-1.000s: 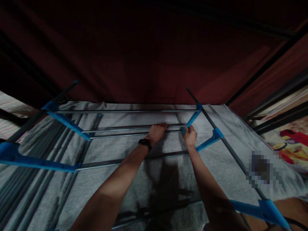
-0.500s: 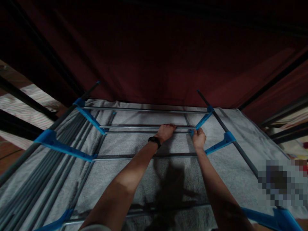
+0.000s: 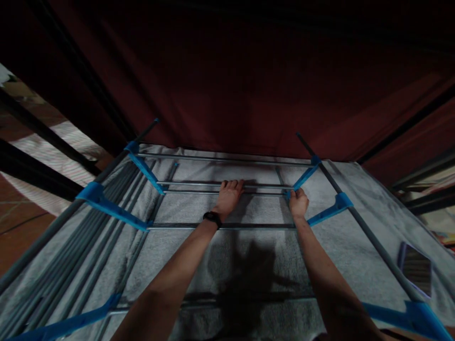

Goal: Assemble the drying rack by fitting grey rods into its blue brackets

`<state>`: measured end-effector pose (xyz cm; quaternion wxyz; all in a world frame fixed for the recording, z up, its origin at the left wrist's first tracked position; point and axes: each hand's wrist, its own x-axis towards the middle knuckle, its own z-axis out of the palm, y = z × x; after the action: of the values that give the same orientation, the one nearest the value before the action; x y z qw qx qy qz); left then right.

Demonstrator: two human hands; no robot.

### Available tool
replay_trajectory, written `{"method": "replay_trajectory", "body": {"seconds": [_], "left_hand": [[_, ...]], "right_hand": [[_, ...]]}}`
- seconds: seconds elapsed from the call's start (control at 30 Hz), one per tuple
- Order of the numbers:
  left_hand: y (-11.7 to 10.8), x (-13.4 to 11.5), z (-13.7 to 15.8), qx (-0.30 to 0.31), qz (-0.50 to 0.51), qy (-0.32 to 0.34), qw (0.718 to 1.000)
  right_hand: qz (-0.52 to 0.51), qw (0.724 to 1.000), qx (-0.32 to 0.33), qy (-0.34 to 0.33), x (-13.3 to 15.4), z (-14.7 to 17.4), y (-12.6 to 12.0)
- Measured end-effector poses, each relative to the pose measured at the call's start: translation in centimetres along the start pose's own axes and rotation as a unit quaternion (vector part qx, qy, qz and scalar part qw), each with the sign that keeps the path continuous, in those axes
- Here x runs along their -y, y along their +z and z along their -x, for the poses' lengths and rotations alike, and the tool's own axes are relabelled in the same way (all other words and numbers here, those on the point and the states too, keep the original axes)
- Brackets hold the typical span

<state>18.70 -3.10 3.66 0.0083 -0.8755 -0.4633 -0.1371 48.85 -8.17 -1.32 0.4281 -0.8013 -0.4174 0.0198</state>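
Note:
A frame of grey metal tubes joined by blue plastic brackets lies over a grey blanket. My left hand, with a dark band on its wrist, rests on the two thin metal crossbars in the middle of the frame, its fingers bent over the far bar. My right hand is closed at the lower end of a right-hand bracket, where the crossbars meet it. The fingers hide part of that joint.
Several loose grey tubes lie side by side on the blanket at the left. A phone rests on the blanket at the right. A dark red curtain hangs behind, with dark posts at the left.
My left hand has slid left along the crossbars, away from the right-hand bracket. My right hand stays at the same joint. The view has shifted slightly.

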Motion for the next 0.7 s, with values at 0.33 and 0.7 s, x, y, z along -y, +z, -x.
{"method": "replay_trajectory", "body": {"seconds": [0.33,0.7], "left_hand": [[-0.1,2.5,1.5,-0.047,0.02,0.002,0.999],[0.0,16.2,12.3,-0.301,0.069,-0.394,0.866]], "right_hand": [[-0.009,1.0,-0.001,0.007,-0.1,-0.1,0.1],[-0.098,0.994,0.035,0.039,-1.8,1.9,2.1]]}}
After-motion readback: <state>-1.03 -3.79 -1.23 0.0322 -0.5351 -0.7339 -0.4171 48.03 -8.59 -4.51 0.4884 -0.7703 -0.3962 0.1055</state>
